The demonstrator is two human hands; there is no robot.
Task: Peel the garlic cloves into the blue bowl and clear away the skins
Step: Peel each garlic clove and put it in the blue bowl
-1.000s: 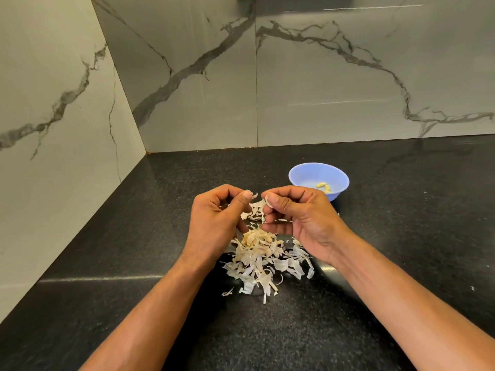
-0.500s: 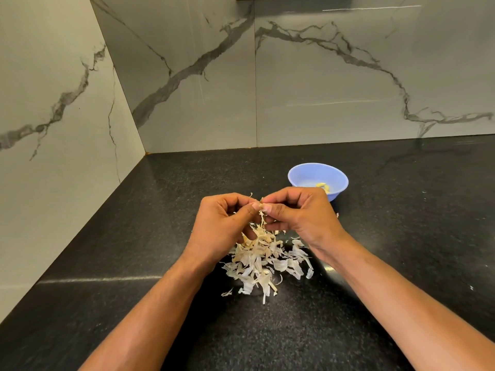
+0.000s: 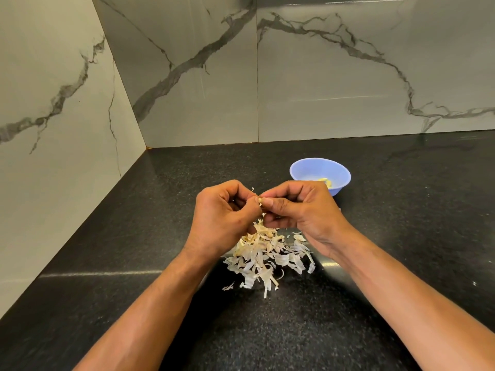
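Note:
My left hand (image 3: 219, 218) and my right hand (image 3: 300, 212) meet above the black counter, fingers curled. Between their fingertips they pinch a small garlic clove (image 3: 259, 200), mostly hidden, with a sliver of skin sticking up from it. Below the hands lies a loose pile of pale garlic skins (image 3: 265, 255). The blue bowl (image 3: 308, 167) stands just beyond my right hand, and a bit of peeled yellow garlic (image 3: 325, 181) shows inside it.
The black speckled counter (image 3: 375, 263) runs into a corner of grey marble walls (image 3: 187, 89) at the back and left. A few tiny skin flecks lie on the counter at the right (image 3: 474, 283).
Both hands have closed together: a second ago their fingertips were slightly apart over the pile, now they pinch the clove between them. The pile and bowl stay where they were.

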